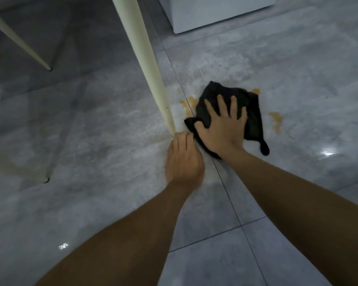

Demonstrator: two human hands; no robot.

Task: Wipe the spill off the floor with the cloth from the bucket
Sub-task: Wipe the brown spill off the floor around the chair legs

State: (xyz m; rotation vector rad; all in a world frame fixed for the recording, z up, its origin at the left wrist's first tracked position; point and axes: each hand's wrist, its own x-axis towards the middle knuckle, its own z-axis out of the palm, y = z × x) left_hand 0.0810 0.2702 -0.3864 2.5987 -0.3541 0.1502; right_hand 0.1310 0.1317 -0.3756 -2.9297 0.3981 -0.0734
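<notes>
A black cloth (250,112) lies crumpled on the grey tiled floor over an orange-brown spill. Patches of the spill (275,120) show to its right, and smaller ones (189,103) to its left by the tile joint. My right hand (223,129) presses flat on the cloth, fingers spread. My left hand (183,159) is curled at the cloth's near left corner, right at the foot of a cream table leg (151,65); whether it pinches the cloth is unclear. No bucket is in view.
A second cream leg (19,42) slants at the upper left, and a third foot (47,179) touches the floor at the left. A white cabinet base (215,15) stands at the top right. The glossy floor (298,69) reflects lamp glare.
</notes>
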